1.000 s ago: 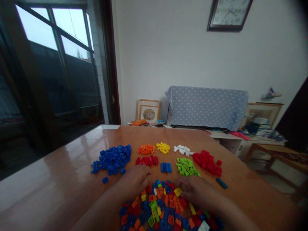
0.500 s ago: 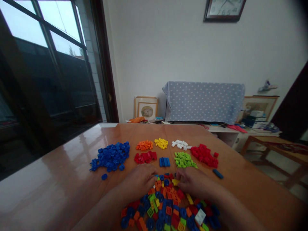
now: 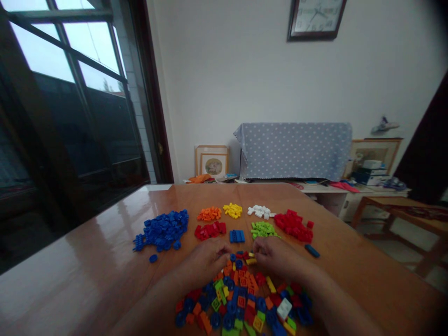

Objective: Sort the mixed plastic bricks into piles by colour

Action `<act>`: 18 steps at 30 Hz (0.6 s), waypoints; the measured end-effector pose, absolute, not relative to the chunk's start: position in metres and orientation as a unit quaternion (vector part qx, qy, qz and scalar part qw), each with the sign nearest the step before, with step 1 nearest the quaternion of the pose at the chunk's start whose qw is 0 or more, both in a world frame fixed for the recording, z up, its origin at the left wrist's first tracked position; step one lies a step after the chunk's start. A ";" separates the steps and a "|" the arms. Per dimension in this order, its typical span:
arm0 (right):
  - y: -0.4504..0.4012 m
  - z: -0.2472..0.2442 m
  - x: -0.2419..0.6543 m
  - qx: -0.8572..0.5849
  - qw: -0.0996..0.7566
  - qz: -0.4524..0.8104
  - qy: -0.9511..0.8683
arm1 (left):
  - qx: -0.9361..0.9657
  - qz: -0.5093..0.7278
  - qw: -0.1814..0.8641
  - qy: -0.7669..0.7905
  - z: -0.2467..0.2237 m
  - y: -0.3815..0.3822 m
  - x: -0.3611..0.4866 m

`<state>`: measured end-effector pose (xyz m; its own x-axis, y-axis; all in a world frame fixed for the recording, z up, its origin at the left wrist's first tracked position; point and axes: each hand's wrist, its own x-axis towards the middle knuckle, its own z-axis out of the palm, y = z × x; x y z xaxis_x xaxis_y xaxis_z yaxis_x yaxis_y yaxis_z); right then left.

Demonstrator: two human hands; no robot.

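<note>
A mixed heap of coloured bricks (image 3: pixel 241 298) lies close to me on the wooden table (image 3: pixel 105 261). At its far left edge is my left hand (image 3: pixel 212 256), fingers curled; what they hold, if anything, is too small to name. Opposite it, my right hand (image 3: pixel 268 252) is closed at the far right edge, beside yellow pieces (image 3: pixel 251 261). Just beyond my hands are blue pieces in a row (image 3: pixel 237 236), a dark red pile (image 3: pixel 210 230) and a lime green pile (image 3: pixel 264 229).
Farther out sit a large blue pile (image 3: pixel 163 229), orange (image 3: pixel 209 214), yellow (image 3: pixel 233 210), white (image 3: pixel 259 212) and red (image 3: pixel 293 225) piles. A dark blue piece (image 3: pixel 311 250) lies at the right. A wooden stool (image 3: pixel 402 210) stands past the table's right edge.
The view has tilted slightly upward and shifted. My right hand has moved slightly away from the yellow pieces, which now show more fully; my left hand stays near the same spot.
</note>
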<state>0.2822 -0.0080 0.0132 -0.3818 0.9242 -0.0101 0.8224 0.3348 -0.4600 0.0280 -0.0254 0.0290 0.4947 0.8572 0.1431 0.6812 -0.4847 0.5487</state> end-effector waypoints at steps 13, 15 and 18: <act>-0.008 0.012 0.276 -0.523 0.085 0.159 -0.833 | 0.852 0.193 0.186 0.449 0.043 -0.026 0.031; -0.008 0.012 0.276 -0.521 0.098 0.163 -0.832 | 0.853 0.188 0.186 0.449 0.047 -0.027 0.033; -0.010 0.011 0.275 -0.513 0.143 0.194 -0.824 | 0.847 0.193 0.203 0.451 0.050 -0.027 0.037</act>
